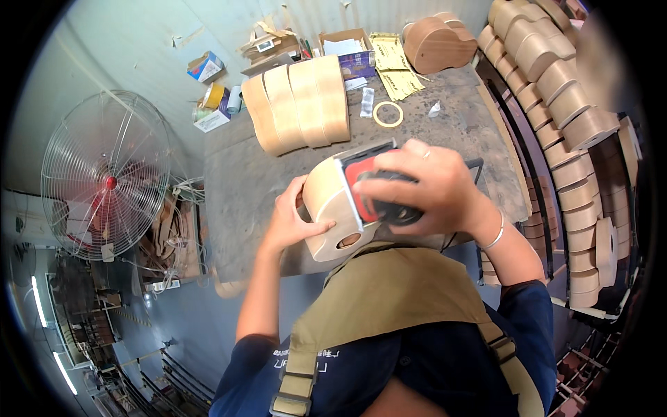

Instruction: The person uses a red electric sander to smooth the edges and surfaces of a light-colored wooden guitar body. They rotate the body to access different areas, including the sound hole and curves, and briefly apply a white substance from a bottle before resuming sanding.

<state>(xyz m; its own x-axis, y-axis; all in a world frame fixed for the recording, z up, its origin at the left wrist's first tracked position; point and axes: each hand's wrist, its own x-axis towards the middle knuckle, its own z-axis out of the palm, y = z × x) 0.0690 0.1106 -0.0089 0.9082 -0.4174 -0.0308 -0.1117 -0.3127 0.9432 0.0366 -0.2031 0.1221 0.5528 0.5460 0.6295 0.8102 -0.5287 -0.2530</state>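
Near the front edge of the workbench, my left hand (286, 221) is closed around the side of a pale wooden ukulele body (321, 233), its thumb lying on the flat face beside the round sound hole. My right hand (445, 184) grips a red and black power sander (358, 182), fingers wrapped over its top. The sander's flat plate is against the curved side of the ukulele body, or very close to it; the contact itself is hidden behind the tool. The body is tipped on its edge, with the sound hole toward me.
Several pale ukulele bodies (299, 104) stand in a row on the workbench (233, 181). Behind are a tape roll (388, 114), yellow packets (392, 59), an open box (358, 64) and darker bodies (438, 47). A caged fan (104, 177) stands left; racks of bodies (573, 184) rise right.
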